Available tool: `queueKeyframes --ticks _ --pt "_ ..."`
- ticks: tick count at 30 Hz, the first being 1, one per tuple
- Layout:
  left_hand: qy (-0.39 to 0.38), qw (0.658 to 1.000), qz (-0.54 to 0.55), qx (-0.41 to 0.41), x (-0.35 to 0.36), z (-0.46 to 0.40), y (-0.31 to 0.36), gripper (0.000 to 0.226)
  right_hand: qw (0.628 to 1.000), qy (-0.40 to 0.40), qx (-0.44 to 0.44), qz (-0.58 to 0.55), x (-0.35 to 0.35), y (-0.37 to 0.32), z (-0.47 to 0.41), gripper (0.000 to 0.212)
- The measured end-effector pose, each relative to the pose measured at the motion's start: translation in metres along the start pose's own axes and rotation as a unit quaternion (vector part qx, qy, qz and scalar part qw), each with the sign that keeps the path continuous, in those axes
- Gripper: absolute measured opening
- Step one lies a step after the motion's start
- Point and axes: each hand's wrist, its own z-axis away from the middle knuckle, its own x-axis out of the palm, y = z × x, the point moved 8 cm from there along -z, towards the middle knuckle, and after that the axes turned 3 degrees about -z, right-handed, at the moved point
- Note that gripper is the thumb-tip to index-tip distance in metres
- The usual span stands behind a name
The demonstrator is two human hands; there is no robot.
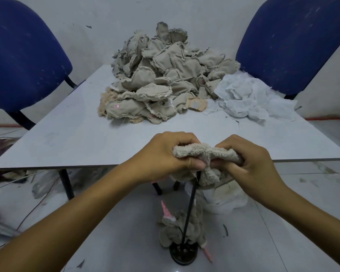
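Observation:
A beige fuzzy fabric piece (206, 154) is held over the table's near edge, sitting on top of a thin black rod (190, 209). My left hand (165, 156) grips its left end with curled fingers and the thumb underneath. My right hand (249, 156) pinches its right end. The rod rises from a round black base (183, 254) on the floor. The lower part of the fabric hangs around the rod's tip, which is hidden.
A big pile of beige fabric pieces (161, 81) lies at the far side of the white table (77, 138), with white gauzy cloth (251, 99) to its right. Two blue chairs (22, 55) (294, 42) flank the table. Fabric scraps (177, 228) and wires lie on the floor.

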Motion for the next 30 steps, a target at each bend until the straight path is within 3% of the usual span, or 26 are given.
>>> queueKeyframes --ticks 3,7,11,14,16,20,26,28,30 --pt "0.020 0.999 -0.026 0.023 -0.004 0.003 0.001 0.022 0.998 0.034 -0.045 0.023 -0.004 -0.005 0.004 0.023" --pt "0.100 0.984 -0.050 0.136 -0.015 0.005 0.024 0.028 0.995 0.058 -0.073 0.037 -0.008 -0.007 0.008 0.036" --pt "0.039 0.995 -0.045 0.083 -0.006 0.002 0.006 0.034 0.995 0.083 -0.060 -0.010 -0.016 -0.009 0.006 0.027" --pt "0.022 0.990 -0.092 0.104 -0.006 0.003 0.004 0.033 0.994 0.093 -0.062 -0.004 -0.020 -0.015 0.004 0.026" --pt "0.029 0.991 -0.086 0.103 -0.009 0.002 0.002 0.030 0.993 0.097 -0.064 -0.004 -0.022 -0.020 0.002 0.026" --pt "0.092 0.990 0.042 0.102 -0.015 0.004 0.001 0.024 0.991 0.108 -0.073 0.001 -0.027 -0.031 -0.003 0.026" --pt "0.000 0.996 -0.061 0.068 -0.002 0.008 -0.013 0.024 0.999 0.005 -0.034 -0.010 -0.004 -0.021 -0.004 0.020" --pt "-0.016 0.996 -0.064 0.059 0.002 0.006 -0.010 0.012 1.000 0.001 -0.011 -0.009 0.000 -0.015 -0.002 0.019" --pt "0.006 0.997 -0.041 0.059 0.000 0.004 -0.003 0.032 1.000 0.002 -0.007 0.006 0.000 -0.013 -0.003 0.020"
